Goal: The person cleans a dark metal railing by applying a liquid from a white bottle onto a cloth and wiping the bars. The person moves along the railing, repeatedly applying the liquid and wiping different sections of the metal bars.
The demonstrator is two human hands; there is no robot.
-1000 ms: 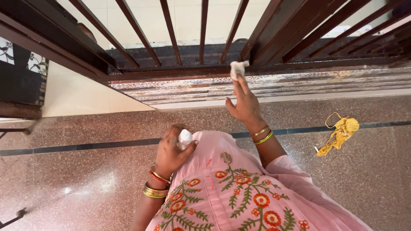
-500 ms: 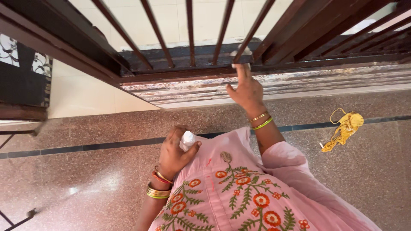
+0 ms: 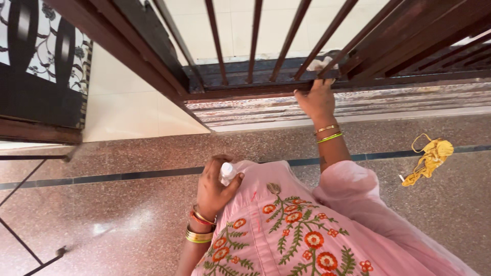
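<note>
My right hand [image 3: 317, 99] reaches forward and presses a small white cloth [image 3: 321, 64] against the bottom rail of a dark brown barred gate [image 3: 255, 84]. The cloth shows only partly above my fingers, between two bars. My left hand [image 3: 214, 188] is held close to my body and grips a small white bottle [image 3: 227, 173], its top pointing up. Both wrists carry bangles. My pink embroidered garment [image 3: 307, 230] fills the lower middle of the view.
A yellow piece of fabric with straps [image 3: 428, 158] lies on the speckled stone floor at the right. A dark patterned panel [image 3: 41, 66] stands at the left, with thin black metal legs [image 3: 30, 225] below it. A striped stone threshold [image 3: 399, 105] runs under the gate.
My right hand has moved up and forward with the cloth, from in front of the threshold onto the gate's bottom rail. My left hand keeps hold of the bottle and stays near my body.
</note>
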